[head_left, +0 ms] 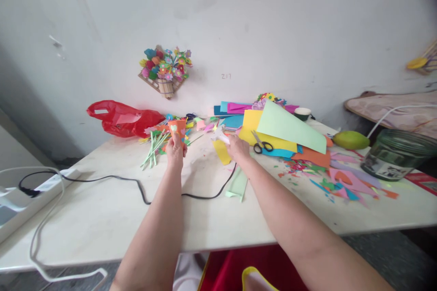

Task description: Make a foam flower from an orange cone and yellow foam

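My left hand is wrapped round a small orange cup with pale heart shapes on its side, held upright above the table. In my right hand is a white glue gun, its nozzle end pointing left toward the cup; a black cord trails from under that hand. Pale green strips lie left of my left hand. Beneath the glue gun is a yellow foam piece, with a light green piece nearer me. Scissors with black handles rest right of my right hand.
Coloured sheets are piled at the back right, with scraps in front. A glass jar and a green fruit stand right. A red plastic bag lies back left; a power strip sits at the left edge.
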`<state>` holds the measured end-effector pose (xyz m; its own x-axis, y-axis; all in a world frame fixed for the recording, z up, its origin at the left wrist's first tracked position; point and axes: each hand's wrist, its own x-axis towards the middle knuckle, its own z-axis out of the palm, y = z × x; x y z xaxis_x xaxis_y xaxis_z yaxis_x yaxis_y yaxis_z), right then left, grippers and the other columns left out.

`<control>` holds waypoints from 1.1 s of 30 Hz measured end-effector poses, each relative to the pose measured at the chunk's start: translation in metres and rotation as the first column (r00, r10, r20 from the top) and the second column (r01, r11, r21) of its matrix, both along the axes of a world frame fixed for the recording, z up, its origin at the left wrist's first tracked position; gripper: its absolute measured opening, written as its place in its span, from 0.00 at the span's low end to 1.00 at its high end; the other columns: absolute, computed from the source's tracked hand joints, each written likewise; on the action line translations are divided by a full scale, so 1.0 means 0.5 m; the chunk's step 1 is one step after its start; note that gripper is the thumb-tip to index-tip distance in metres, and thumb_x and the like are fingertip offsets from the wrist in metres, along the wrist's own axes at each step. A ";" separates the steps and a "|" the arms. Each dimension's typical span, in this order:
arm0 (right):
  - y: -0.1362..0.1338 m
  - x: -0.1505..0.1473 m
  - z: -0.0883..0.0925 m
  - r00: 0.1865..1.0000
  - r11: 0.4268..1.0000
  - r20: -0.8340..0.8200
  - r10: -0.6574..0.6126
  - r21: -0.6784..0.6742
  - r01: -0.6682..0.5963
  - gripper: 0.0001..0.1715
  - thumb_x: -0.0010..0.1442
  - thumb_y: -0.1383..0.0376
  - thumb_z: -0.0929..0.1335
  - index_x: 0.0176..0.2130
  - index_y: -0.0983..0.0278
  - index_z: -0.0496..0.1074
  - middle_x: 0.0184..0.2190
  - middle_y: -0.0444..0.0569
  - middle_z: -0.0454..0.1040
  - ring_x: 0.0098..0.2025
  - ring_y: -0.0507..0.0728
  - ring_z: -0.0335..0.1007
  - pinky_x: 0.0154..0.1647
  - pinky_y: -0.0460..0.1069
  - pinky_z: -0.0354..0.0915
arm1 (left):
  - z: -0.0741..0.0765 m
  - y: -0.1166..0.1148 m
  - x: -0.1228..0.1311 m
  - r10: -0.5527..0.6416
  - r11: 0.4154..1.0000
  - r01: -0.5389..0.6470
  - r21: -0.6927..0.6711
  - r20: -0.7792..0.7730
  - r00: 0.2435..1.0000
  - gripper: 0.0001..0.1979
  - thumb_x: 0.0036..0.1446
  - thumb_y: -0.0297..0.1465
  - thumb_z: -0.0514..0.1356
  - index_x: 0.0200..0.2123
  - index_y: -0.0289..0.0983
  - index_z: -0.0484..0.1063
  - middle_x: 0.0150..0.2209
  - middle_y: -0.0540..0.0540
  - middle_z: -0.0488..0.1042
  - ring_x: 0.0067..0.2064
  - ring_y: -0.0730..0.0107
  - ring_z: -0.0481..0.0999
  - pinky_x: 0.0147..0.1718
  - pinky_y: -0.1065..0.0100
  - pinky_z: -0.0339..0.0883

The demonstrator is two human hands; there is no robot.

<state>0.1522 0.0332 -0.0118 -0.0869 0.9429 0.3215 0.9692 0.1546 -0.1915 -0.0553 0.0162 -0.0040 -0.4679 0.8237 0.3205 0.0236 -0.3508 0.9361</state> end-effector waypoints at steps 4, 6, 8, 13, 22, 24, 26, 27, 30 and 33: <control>-0.003 -0.016 -0.010 0.998 0.999 0.027 0.048 0.015 -0.049 0.16 0.61 0.62 0.60 0.49 0.64 0.63 0.44 0.55 0.69 0.43 0.59 0.70 0.38 0.49 0.62 | 0.007 -0.006 0.002 -0.008 1.000 0.010 0.028 -0.070 0.998 0.22 0.52 0.53 0.48 0.27 0.39 0.59 0.12 0.56 0.59 0.10 0.80 0.53 0.09 0.75 0.43; -0.009 -0.029 -0.012 0.995 0.996 0.053 0.084 0.022 -0.085 0.16 0.61 0.63 0.59 0.49 0.65 0.63 0.44 0.56 0.69 0.43 0.59 0.70 0.38 0.50 0.62 | 0.012 -0.010 0.005 0.001 0.999 0.003 0.035 -0.104 0.995 0.20 0.52 0.51 0.49 0.26 0.39 0.59 0.11 0.56 0.58 0.10 0.80 0.52 0.10 0.75 0.42; -0.017 -0.044 -0.012 0.989 0.993 0.083 0.120 0.006 -0.120 0.17 0.61 0.65 0.59 0.49 0.66 0.62 0.45 0.57 0.68 0.42 0.59 0.71 0.38 0.50 0.63 | 0.016 -0.012 0.009 0.015 0.999 -0.011 0.037 -0.123 0.992 0.19 0.52 0.49 0.51 0.26 0.39 0.58 0.11 0.56 0.58 0.10 0.80 0.52 0.10 0.75 0.43; -0.031 -0.072 -0.015 0.979 0.986 0.119 0.163 -0.003 -0.164 0.17 0.61 0.66 0.59 0.49 0.68 0.63 0.45 0.60 0.68 0.42 0.59 0.71 0.38 0.50 0.64 | 0.021 -0.017 0.016 0.040 0.999 -0.036 0.035 -0.133 0.990 0.17 0.51 0.47 0.53 0.24 0.39 0.57 0.11 0.56 0.58 0.11 0.80 0.55 0.11 0.76 0.46; -0.023 -0.128 -0.014 0.972 0.974 0.086 0.220 -0.064 -0.215 0.16 0.61 0.69 0.58 0.48 0.69 0.66 0.42 0.61 0.71 0.43 0.62 0.72 0.39 0.52 0.65 | 0.022 -0.023 0.028 0.007 1.000 -0.004 0.020 -0.156 0.988 0.18 0.52 0.48 0.51 0.25 0.39 0.58 0.11 0.56 0.58 0.10 0.80 0.53 0.10 0.75 0.45; -0.018 -0.140 -0.010 0.973 0.974 0.075 0.216 -0.088 -0.210 0.16 0.61 0.68 0.59 0.47 0.69 0.67 0.43 0.62 0.71 0.43 0.62 0.72 0.39 0.53 0.66 | 0.020 -0.022 0.031 -0.020 1.000 0.022 0.007 -0.174 0.985 0.18 0.52 0.48 0.51 0.25 0.39 0.59 0.11 0.56 0.58 0.10 0.80 0.53 0.10 0.75 0.45; -0.013 -0.148 -0.007 0.977 0.974 0.068 0.201 -0.121 -0.192 0.16 0.60 0.68 0.60 0.47 0.70 0.67 0.45 0.62 0.71 0.44 0.62 0.71 0.40 0.52 0.65 | 0.015 -0.019 0.033 -0.049 0.999 0.049 -0.004 -0.196 0.979 0.19 0.52 0.49 0.51 0.25 0.39 0.60 0.11 0.56 0.59 0.10 0.79 0.53 0.10 0.75 0.45; -0.010 -0.151 -0.005 0.979 0.973 0.063 0.192 -0.140 -0.182 0.16 0.60 0.68 0.61 0.48 0.69 0.67 0.46 0.63 0.71 0.45 0.62 0.71 0.41 0.52 0.65 | 0.012 -0.016 0.034 -0.058 0.998 0.058 -0.009 -0.206 0.977 0.19 0.52 0.49 0.51 0.25 0.39 0.59 0.11 0.55 0.59 0.10 0.79 0.54 0.10 0.75 0.45; -0.004 -0.154 -0.002 0.985 0.970 0.047 0.163 -0.191 -0.152 0.16 0.60 0.68 0.61 0.48 0.68 0.68 0.46 0.62 0.71 0.46 0.61 0.71 0.42 0.51 0.65 | 0.006 -0.012 0.034 -0.073 0.997 0.069 -0.023 -0.214 0.974 0.20 0.52 0.51 0.50 0.25 0.39 0.58 0.11 0.55 0.59 0.11 0.79 0.54 0.10 0.75 0.46; -0.002 -0.158 -0.004 0.988 0.968 0.036 0.150 -0.210 -0.139 0.16 0.59 0.68 0.62 0.48 0.67 0.68 0.44 0.60 0.73 0.46 0.61 0.71 0.41 0.51 0.65 | 0.005 -0.013 0.037 -0.098 0.995 0.091 -0.044 -0.189 0.977 0.21 0.52 0.52 0.49 0.25 0.39 0.59 0.11 0.55 0.59 0.10 0.79 0.54 0.10 0.75 0.45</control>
